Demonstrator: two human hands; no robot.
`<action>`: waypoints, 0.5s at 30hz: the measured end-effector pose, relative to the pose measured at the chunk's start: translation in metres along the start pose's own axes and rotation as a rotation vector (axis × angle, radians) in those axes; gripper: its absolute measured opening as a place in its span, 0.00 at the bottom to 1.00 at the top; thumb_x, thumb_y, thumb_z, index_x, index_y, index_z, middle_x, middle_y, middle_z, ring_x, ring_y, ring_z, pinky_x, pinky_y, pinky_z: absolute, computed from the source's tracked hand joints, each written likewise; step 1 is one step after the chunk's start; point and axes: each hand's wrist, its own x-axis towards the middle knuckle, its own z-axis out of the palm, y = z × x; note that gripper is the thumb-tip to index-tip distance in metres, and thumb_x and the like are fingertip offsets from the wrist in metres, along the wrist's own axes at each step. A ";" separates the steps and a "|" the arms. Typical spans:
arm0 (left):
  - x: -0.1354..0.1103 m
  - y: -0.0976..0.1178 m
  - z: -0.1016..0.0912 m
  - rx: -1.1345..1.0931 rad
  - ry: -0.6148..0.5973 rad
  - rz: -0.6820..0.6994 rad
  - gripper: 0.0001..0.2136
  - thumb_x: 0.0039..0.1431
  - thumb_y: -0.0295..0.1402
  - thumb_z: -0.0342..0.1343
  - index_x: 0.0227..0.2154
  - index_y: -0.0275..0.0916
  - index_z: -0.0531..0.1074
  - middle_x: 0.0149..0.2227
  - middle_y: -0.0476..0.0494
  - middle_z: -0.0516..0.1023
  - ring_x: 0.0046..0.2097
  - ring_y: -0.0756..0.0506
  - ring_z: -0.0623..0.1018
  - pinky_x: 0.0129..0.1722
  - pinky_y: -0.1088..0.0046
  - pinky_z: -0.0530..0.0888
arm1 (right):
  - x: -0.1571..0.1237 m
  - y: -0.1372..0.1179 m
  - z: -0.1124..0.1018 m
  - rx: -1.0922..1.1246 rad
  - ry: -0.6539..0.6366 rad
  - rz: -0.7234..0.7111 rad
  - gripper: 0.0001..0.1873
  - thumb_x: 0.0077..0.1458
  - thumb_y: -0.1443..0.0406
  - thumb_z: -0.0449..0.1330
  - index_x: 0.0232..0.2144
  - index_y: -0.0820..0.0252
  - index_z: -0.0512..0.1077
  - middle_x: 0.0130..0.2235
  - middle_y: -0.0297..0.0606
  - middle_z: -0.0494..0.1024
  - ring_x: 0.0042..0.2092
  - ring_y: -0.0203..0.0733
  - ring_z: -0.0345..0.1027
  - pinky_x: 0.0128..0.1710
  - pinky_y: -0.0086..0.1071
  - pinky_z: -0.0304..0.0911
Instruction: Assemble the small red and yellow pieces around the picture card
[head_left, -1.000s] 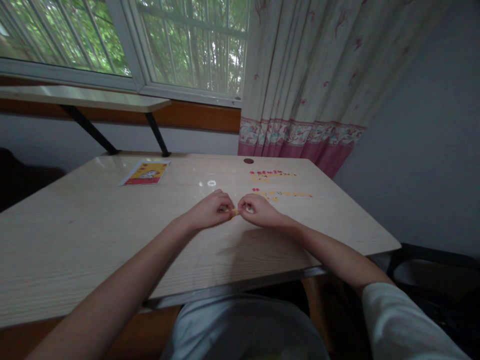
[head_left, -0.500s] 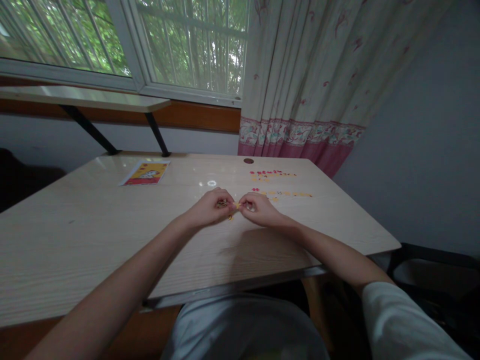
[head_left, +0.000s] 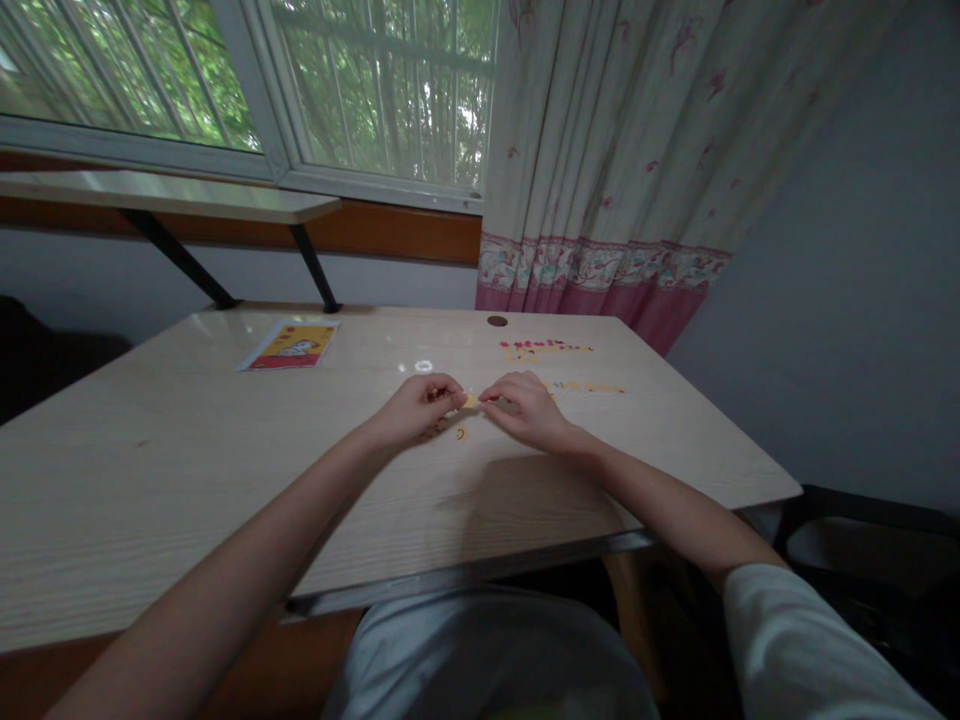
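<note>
The step in hand looks like fitting or turning a small yellow piece (head_left: 471, 401) between both hands: the left hand (head_left: 420, 408) pinches it; whether the right hand (head_left: 529, 412) grips or merely touches its far edge I cannot tell. The next move calls for a light, steady fingertip hold. Compared with a second ago, the hands sit slightly higher, uncovering a loose yellow piece (head_left: 461, 434) on the worktop (head_left: 390, 510) just below them.

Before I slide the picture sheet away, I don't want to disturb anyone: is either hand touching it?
No, the picture sheet lies farther left on the table, apart from both the left hand and the right hand.
</note>
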 end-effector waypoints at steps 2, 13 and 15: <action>0.000 0.000 0.000 -0.007 -0.010 -0.001 0.14 0.52 0.43 0.57 0.27 0.35 0.70 0.17 0.54 0.63 0.17 0.55 0.62 0.17 0.80 0.57 | 0.000 0.000 -0.001 -0.023 0.009 -0.003 0.09 0.58 0.60 0.57 0.33 0.59 0.74 0.31 0.37 0.77 0.35 0.37 0.69 0.37 0.33 0.55; -0.001 0.004 0.003 -0.075 -0.037 -0.042 0.15 0.51 0.44 0.58 0.28 0.35 0.71 0.17 0.54 0.62 0.17 0.55 0.61 0.17 0.80 0.56 | -0.001 -0.002 0.000 -0.079 0.008 -0.019 0.10 0.59 0.60 0.56 0.32 0.60 0.74 0.31 0.37 0.78 0.35 0.37 0.68 0.37 0.33 0.53; 0.000 0.004 0.003 -0.044 -0.031 0.002 0.15 0.50 0.43 0.59 0.27 0.34 0.71 0.19 0.52 0.64 0.20 0.55 0.63 0.18 0.80 0.57 | 0.000 -0.003 -0.001 -0.089 0.004 -0.027 0.11 0.60 0.60 0.56 0.32 0.60 0.74 0.31 0.37 0.78 0.35 0.37 0.68 0.37 0.33 0.53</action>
